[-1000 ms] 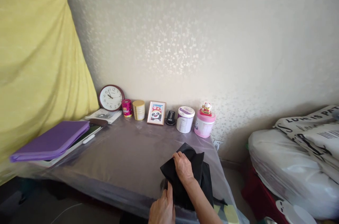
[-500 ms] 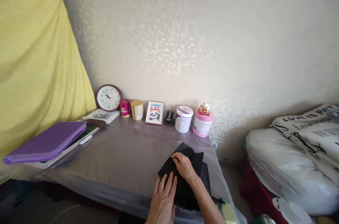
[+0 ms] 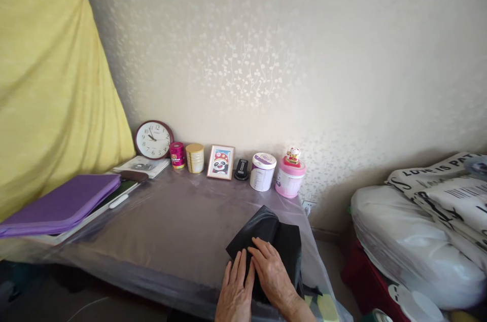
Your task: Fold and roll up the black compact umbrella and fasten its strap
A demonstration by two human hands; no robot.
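Note:
A thin black sheet (image 3: pixel 262 225), perhaps a plastic bag, lies folded near the front right of the table. My left hand (image 3: pixel 236 281) rests flat on its lower left part, fingers stretched out. Beside it, my right hand (image 3: pixel 271 269) presses on the middle of the sheet with its fingers extended, the tips close to my left fingers. Both hands cover much of the lower half of the black material. A yellow piece (image 3: pixel 326 307) shows at the table's corner, right of the sheet.
Along the wall stand a clock (image 3: pixel 154 139), a pink tin (image 3: pixel 177 154), a yellow-lidded container (image 3: pixel 195 158), a picture frame (image 3: pixel 220 162), and two canisters, one white (image 3: pixel 262 172) and one pink (image 3: pixel 289 178). A purple folder (image 3: pixel 61 203) lies left. White bags (image 3: pixel 407 241) are piled right.
My right hand has gone from curled fingers at the sheet's upper part to lying flatter and lower on it. The sheet's right flap has spread out to the right.

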